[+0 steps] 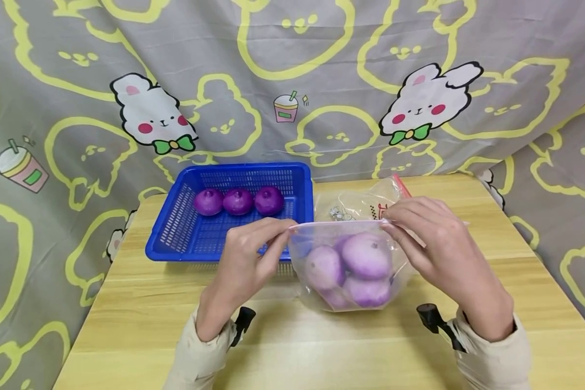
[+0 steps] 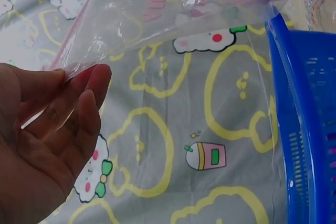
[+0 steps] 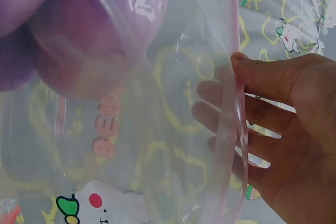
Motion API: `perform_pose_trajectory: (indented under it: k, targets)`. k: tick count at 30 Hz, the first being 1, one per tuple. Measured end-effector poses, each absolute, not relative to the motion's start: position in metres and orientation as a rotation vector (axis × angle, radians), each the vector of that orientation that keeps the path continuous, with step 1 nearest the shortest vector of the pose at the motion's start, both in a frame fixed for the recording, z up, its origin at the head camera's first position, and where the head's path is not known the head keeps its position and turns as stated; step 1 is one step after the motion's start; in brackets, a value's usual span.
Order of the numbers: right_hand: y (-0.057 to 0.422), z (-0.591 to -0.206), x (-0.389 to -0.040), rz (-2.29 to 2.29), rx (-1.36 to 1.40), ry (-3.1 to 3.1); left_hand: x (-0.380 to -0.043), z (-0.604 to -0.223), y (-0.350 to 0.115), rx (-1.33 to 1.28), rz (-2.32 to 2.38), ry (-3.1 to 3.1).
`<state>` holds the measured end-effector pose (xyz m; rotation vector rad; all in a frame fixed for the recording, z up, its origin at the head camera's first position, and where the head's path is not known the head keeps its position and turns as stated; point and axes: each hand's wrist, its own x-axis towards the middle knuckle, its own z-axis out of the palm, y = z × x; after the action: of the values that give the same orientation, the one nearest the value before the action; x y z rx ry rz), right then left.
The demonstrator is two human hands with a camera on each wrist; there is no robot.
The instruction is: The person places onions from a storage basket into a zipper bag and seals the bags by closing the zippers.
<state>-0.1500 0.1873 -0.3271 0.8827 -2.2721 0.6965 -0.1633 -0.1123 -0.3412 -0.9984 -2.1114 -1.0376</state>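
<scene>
A clear zip bag (image 1: 343, 233) with several purple onions (image 1: 366, 255) in it hangs above the table by its top edge. My left hand (image 1: 249, 253) pinches the left corner of that edge between thumb and fingertips; in the left wrist view the thumb and fingers (image 2: 98, 85) meet on the plastic. At the opposite top corner, my right hand (image 1: 434, 244) pinches the bag. The right wrist view has the thumb on the pink zip strip (image 3: 236, 35) and the other fingers showing through the plastic. The bag's top edge looks flat and taut.
Behind and left of the bag stands a blue plastic basket (image 1: 182, 253) holding three dark purple onions (image 1: 238, 202). Another clear bag with a red strip (image 1: 401, 186) lies on the wooden table (image 1: 141, 325) at the back right. A patterned grey cloth (image 1: 331, 65) hangs behind the table.
</scene>
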Motion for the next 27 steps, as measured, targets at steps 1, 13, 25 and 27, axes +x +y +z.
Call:
perform_pose_trajectory:
  k: [1,13,25,27]
  targets:
    - [0.188,-0.327,-0.15,0.701,0.881,-2.277,-0.164,-0.341,-0.113,-0.996,-1.031,-2.118]
    - [0.2,-0.328,-0.154,0.741,0.847,-2.288,-0.168,-0.339,-0.127,-0.935,-0.996,-2.179]
    - [0.215,-0.328,-0.152,0.744,0.771,-2.285,-0.172,-0.34,-0.13,-0.925,-1.025,-2.195]
    - [0.218,-0.327,-0.152,0.734,0.762,-2.294,-0.172,-0.34,-0.132,-0.923,-1.032,-2.195]
